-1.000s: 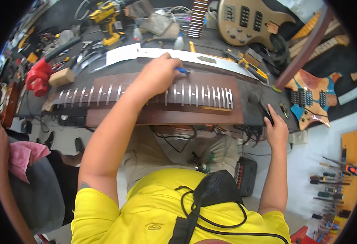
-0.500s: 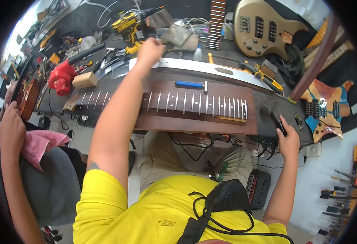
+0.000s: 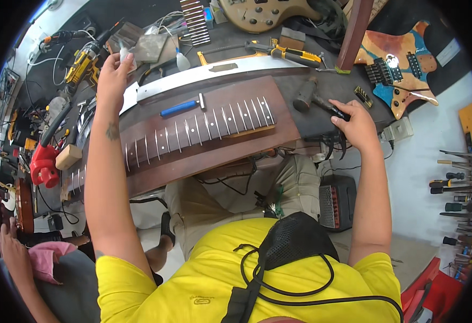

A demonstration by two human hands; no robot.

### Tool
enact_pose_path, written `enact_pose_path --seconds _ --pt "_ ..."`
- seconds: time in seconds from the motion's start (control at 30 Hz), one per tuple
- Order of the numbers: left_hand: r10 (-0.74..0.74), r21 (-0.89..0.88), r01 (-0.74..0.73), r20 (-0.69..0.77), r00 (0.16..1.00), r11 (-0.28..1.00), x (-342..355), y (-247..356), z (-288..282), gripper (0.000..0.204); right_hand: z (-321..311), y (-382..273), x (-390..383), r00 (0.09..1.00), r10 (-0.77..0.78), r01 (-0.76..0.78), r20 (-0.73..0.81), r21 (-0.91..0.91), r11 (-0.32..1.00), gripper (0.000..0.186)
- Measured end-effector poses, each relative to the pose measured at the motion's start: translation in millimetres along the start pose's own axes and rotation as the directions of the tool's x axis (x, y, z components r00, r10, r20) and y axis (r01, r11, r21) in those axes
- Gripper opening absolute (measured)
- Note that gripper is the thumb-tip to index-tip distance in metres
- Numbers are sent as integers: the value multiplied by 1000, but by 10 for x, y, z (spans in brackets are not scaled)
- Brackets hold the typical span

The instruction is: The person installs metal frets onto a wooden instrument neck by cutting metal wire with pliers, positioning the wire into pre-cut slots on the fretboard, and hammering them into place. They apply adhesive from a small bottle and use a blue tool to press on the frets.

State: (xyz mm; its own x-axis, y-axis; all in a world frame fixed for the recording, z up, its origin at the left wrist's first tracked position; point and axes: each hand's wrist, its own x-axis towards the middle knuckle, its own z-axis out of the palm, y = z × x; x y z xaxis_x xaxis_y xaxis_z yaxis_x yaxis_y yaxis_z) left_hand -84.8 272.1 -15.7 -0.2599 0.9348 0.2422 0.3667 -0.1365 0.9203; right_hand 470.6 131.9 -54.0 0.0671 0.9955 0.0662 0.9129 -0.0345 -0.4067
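Note:
At the far left of the bench, my raised left hand [image 3: 115, 70] is closed around a small translucent white bottle-like thing [image 3: 124, 52], partly hidden by the fingers. My right hand [image 3: 356, 123] grips the dark handle of a hammer [image 3: 304, 96], whose head rests on the bench top at the right. Between my arms a fretted guitar neck [image 3: 206, 132] lies on a brown wooden board [image 3: 271, 94]. Its silver frets stick up unevenly, and my left forearm covers part of it. A blue-handled tool [image 3: 179, 109] with a metal crosspiece lies on the board behind the neck.
Behind the board stretches a long pale metal strip [image 3: 176, 83], with yellow-black pliers [image 3: 295, 56] and a white dropper bottle [image 3: 182, 62] beyond. A yellow drill [image 3: 85, 64] and red blower [image 3: 43, 164] stand left. A colourful guitar body [image 3: 397, 70] lies right. Another person's hand [image 3: 12, 245] shows left.
The view has turned, tilting the bench. My left hand has risen off the bench and now has the small translucent thing in it. My right hand stays on the hammer handle.

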Motion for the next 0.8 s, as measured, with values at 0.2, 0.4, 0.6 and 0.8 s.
enact_pose_path --seconds 0.2,0.4,0.6,0.8 --pt "15 -504 77 177 984 860 -863 122 -155 32 93 -108 76 999 -52 52 -13 6 999 50" --pt "-90 -121 108 149 985 987 -17 -263 -409 49 151 -169 98 997 -66 66 -46 -3 998 50" --pt "157 582 -130 4 988 803 318 -301 413 50 145 -82 101 1000 -16 18 -26 64 998 51" --pt "14 679 -57 68 998 732 191 -297 557 44 139 -80 76 999 -24 25 -32 46 999 51"
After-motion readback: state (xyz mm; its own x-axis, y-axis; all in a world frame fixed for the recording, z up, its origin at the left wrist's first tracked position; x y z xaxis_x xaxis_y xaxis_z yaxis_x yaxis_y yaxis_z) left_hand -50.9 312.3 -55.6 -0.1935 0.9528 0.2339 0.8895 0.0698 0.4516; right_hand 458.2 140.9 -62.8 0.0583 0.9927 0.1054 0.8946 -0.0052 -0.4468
